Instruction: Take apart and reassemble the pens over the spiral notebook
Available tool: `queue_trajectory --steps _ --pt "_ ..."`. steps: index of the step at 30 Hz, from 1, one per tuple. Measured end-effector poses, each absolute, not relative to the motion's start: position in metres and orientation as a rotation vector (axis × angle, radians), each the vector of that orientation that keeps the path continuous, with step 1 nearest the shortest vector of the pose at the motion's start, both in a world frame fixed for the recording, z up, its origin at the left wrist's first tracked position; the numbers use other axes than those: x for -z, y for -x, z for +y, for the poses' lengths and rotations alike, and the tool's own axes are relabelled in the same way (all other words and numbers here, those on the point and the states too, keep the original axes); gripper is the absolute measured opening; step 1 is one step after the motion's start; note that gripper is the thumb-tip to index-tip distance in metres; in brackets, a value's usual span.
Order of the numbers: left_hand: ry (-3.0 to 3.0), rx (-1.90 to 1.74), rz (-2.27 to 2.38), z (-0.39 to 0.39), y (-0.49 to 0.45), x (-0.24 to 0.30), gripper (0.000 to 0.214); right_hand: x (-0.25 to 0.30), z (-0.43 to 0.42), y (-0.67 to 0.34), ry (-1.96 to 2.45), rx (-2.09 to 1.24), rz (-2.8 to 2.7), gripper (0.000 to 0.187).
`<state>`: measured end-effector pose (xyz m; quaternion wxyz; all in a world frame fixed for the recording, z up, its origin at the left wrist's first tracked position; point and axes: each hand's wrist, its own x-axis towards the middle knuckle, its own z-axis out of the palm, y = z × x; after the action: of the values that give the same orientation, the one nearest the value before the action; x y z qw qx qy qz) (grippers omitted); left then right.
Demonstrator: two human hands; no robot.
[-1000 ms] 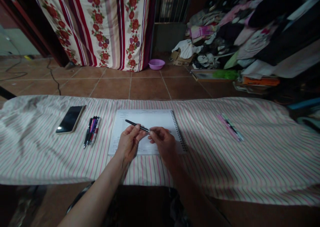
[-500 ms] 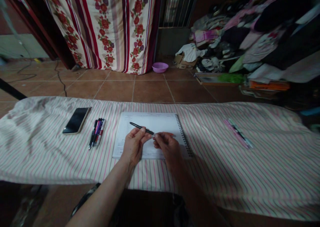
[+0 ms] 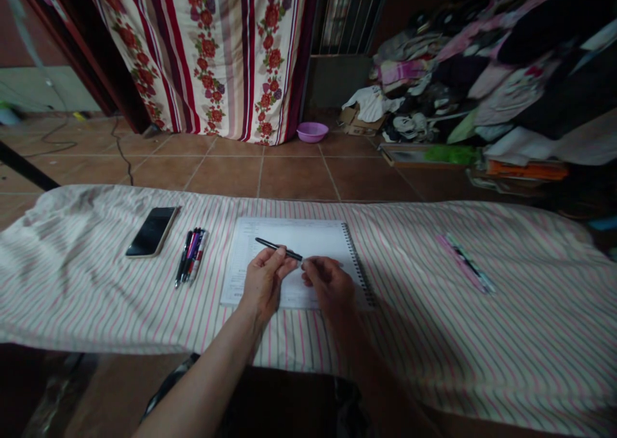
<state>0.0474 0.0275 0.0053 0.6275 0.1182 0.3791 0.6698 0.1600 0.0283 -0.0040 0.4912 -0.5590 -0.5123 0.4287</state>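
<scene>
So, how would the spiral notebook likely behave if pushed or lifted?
The spiral notebook probably won't tip, since it lies flat and wide. Pushed, it might ruck the wrinkled striped cloth beneath. Lifted, its pages may flop, bound along one coiled edge.

A room in what appears to be a home: a flowered curtain (image 3: pixel 231 58) hangs at upper left, beside a barred window (image 3: pixel 349 13) at top center. Heaped clothes (image 3: pixel 405 71) crowd the upper right; a purple basin (image 3: pixel 312 132) sits on brown floor tiles (image 3: pixel 294 175), beyond a striped cloth (image 3: pixel 409 296) spanning the lower frame.
</scene>
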Motion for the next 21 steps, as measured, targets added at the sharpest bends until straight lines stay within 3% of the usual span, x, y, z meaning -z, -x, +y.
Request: queue_trajectory --steps 21 --pt "-0.372 -1.515 0.967 0.0246 -0.0542 -0.0093 0.028 0.0070 0.0315 -0.1595 1.314 -1.316 -1.070 0.046"
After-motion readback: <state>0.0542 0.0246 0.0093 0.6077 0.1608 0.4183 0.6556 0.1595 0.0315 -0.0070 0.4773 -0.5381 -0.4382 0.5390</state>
